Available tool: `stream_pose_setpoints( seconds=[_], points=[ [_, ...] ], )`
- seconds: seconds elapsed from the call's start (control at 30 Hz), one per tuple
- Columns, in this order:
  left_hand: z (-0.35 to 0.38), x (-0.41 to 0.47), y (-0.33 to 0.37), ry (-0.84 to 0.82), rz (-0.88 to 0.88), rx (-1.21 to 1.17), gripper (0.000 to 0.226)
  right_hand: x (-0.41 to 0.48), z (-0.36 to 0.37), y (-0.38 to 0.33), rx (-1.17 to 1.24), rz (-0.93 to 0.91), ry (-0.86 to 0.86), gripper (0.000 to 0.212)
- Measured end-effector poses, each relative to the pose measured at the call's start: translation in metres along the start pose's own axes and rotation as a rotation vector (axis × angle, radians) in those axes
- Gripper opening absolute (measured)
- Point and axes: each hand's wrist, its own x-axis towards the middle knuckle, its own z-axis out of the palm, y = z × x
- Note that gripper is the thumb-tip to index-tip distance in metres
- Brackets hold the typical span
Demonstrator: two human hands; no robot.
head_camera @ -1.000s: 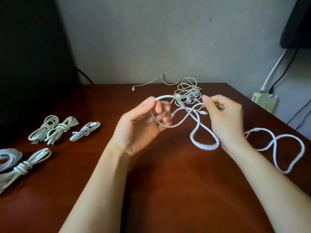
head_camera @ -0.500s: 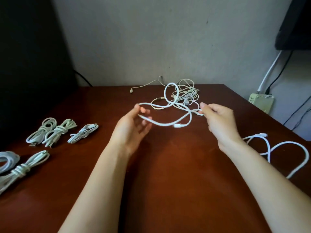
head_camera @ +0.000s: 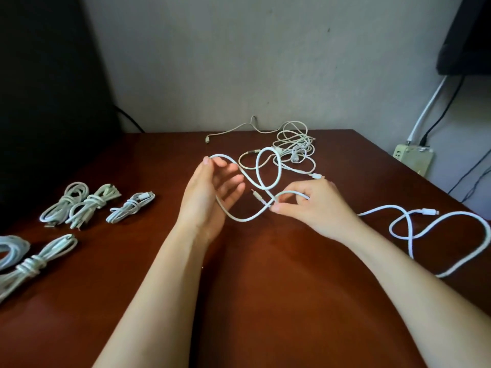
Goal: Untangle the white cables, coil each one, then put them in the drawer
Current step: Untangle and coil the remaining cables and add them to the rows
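A white cable loops in the air above the middle of the brown table. My left hand pinches one end of it between thumb and forefinger, the other fingers spread. My right hand pinches the cable where it crosses itself, near a plug end. A tangle of thin white cables lies at the table's back. A thicker loose white cable lies in loops to the right. No drawer is in view.
Several coiled, tied white cables lie at the left, with two larger coils near the left edge. A beige power strip with black and white leads sits beyond the table's right edge. A dark panel stands at the left.
The thick cable was let go and now lies at the right. My right hand moved down and toward the left hand, pinching the thinner cable at its crossing. My left hand rose slightly.
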Motion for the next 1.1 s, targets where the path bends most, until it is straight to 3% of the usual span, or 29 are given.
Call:
stream_pose_setpoints(
  seconds=[0.2, 0.3, 0.37, 0.43, 0.57, 0.63, 0.73, 0.87, 1.03, 1.1],
  points=[
    [0.004, 0.003, -0.002, 0.021, 0.064, 0.074, 0.044, 0.004, -0.005, -0.002, 0.268, 0.139, 0.075, 0.023],
    [0.006, 0.000, -0.009, 0.060, 0.141, 0.409, 0.051, 0.005, -0.011, -0.001, 0.506, 0.229, 0.121, 0.020],
    [0.005, -0.004, -0.012, 0.114, 0.297, 0.756, 0.045, 0.006, -0.014, 0.000, 0.627, 0.281, 0.166, 0.027],
    [0.006, -0.008, -0.016, 0.129, 0.479, 0.931, 0.033, 0.007, -0.016, 0.000, 0.690, 0.319, 0.191, 0.025],
    [0.012, -0.014, -0.024, -0.123, 0.739, 1.001, 0.012, 0.007, -0.013, -0.002, 0.750, 0.339, 0.192, 0.019],
    [0.012, -0.014, -0.031, -0.257, 0.837, 1.140, 0.018, 0.007, -0.010, -0.004, 0.794, 0.342, 0.178, 0.019],
    [0.012, -0.012, -0.040, -0.296, 0.913, 1.261, 0.023, 0.005, -0.009, -0.008, 0.812, 0.327, 0.154, 0.020],
    [0.016, -0.016, -0.034, -0.234, 0.859, 1.079, 0.010, 0.005, -0.006, -0.008, 0.743, 0.306, 0.195, 0.036],
    [0.021, -0.015, -0.014, -0.138, 0.396, 0.413, 0.019, 0.005, -0.008, -0.008, 0.417, 0.252, 0.326, 0.042],
    [0.021, -0.015, -0.004, -0.115, 0.280, 0.190, 0.033, 0.004, -0.009, -0.006, 0.187, 0.186, 0.376, 0.038]
  ],
)
